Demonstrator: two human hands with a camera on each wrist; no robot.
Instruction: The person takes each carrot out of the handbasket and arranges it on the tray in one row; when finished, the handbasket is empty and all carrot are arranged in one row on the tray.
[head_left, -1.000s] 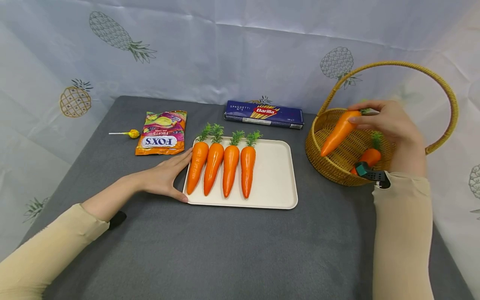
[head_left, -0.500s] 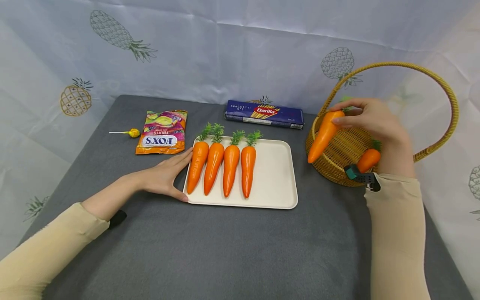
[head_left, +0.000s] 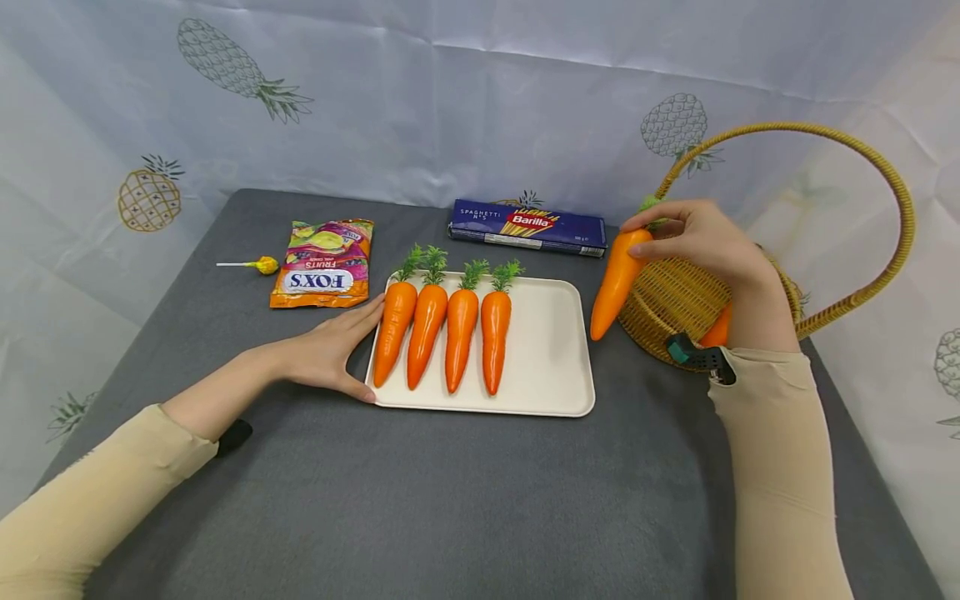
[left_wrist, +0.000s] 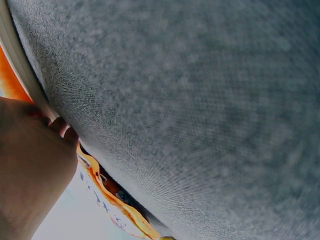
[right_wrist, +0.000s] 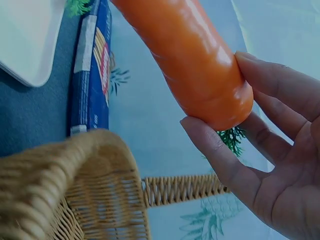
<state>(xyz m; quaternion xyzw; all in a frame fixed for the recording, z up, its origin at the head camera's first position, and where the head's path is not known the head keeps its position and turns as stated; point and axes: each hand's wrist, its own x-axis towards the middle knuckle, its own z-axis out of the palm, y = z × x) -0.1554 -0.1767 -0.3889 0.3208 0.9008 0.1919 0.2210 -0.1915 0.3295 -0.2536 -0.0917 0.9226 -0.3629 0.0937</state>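
Observation:
In the head view my right hand [head_left: 693, 237] pinches an orange carrot [head_left: 618, 279] near its leafy top, between thumb and fingers. The carrot hangs tip down between the tray and the wicker basket [head_left: 667, 312]. Its smooth body and green leaves show close up in the right wrist view. My left hand [head_left: 330, 354] rests spread at the left edge of a cream tray [head_left: 551, 350], fingers along the side and thumb at the near corner. Several carrots [head_left: 461, 342] lie side by side on the tray, leaves pointing away. Another carrot [head_left: 717, 329] shows in the basket, partly hidden by my right arm.
A blue spaghetti box [head_left: 528, 227] lies at the table's back edge. Left of the tray are a bag of fruit candy [head_left: 322, 265] and a yellow lollipop [head_left: 264, 265]. The basket's tall arched handle [head_left: 892, 179] rises behind my right hand. A pineapple-print curtain hangs behind the grey table [head_left: 480, 500].
My right hand has carried the carrot leftward from over the basket to beyond its left rim, close to the tray. My left hand and the tray have stayed in place.

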